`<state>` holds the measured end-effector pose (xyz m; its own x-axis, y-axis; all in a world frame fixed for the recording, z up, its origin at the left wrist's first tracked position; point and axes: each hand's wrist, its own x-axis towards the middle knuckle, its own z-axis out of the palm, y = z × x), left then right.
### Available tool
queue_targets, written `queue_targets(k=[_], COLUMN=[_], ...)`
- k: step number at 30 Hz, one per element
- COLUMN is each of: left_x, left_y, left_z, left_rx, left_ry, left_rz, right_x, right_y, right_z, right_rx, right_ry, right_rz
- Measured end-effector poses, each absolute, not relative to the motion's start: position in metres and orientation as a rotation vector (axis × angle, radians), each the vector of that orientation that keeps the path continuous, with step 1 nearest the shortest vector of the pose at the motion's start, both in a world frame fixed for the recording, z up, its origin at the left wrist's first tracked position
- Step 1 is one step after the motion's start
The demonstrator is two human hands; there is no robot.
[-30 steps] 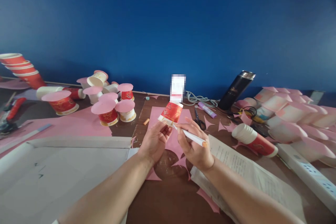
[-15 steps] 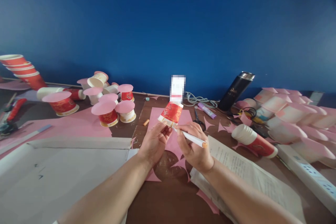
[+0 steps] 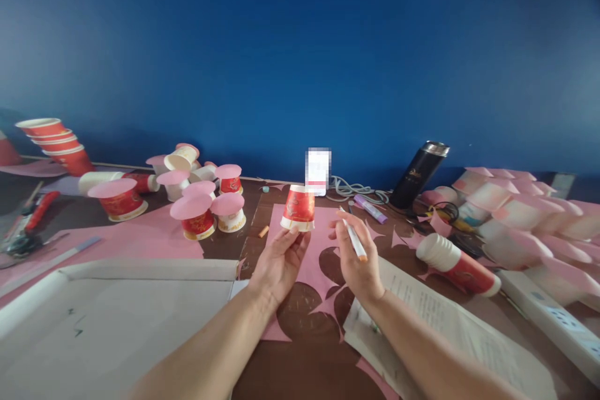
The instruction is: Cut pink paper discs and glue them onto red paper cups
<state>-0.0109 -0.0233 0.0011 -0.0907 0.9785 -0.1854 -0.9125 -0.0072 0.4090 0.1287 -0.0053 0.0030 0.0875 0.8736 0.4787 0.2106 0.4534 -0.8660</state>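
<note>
My left hand (image 3: 280,259) pinches a red paper cup (image 3: 299,205) by its white rim, holding it upside down above the pink paper (image 3: 312,256). Gold patterns cover the cup's red side. In my right hand (image 3: 360,262) is a white marker (image 3: 355,241) with an orange end pointing back toward me. The marker's tip is apart from the cup. A small orange marker cap (image 3: 263,232) lies on the table to the left of the pink paper.
Cups topped with pink discs (image 3: 191,206) stand at left, near a white box lid (image 3: 150,312). On the right are a black flask (image 3: 419,175), stacked cups (image 3: 457,264), printed sheets (image 3: 450,325) and a power strip (image 3: 553,312). A purple glue stick (image 3: 370,209) lies behind.
My right hand has drawn the marker away from the cup, to the right. The cup is now more upright in my left hand. The view has tilted slightly upward.
</note>
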Motion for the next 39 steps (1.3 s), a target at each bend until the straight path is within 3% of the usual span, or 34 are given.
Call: queue_targets(k=[9,16,32,39], left_x=[-0.010,-0.003,0.001,-0.007], left_y=[-0.026,-0.030,-0.032,-0.023], left_z=[-0.001,0.001,-0.002,-0.008], left_rx=[0.224,0.231,0.276,0.173], left_ry=[0.440,0.469,0.538,0.533], left_rz=[1.521,1.507,1.499,1.546], right_x=[0.125,0.121,0.112,0.120], right_y=[0.011,0.007,0.000,0.003], right_z=[-0.003,0.005,0.002,-0.007], right_rx=[-1.063,-0.841,-0.871,-0.993], right_ry=[-0.854,-0.642,-0.702,-0.961], right_rz=[1.442,1.688,1.557,1.220])
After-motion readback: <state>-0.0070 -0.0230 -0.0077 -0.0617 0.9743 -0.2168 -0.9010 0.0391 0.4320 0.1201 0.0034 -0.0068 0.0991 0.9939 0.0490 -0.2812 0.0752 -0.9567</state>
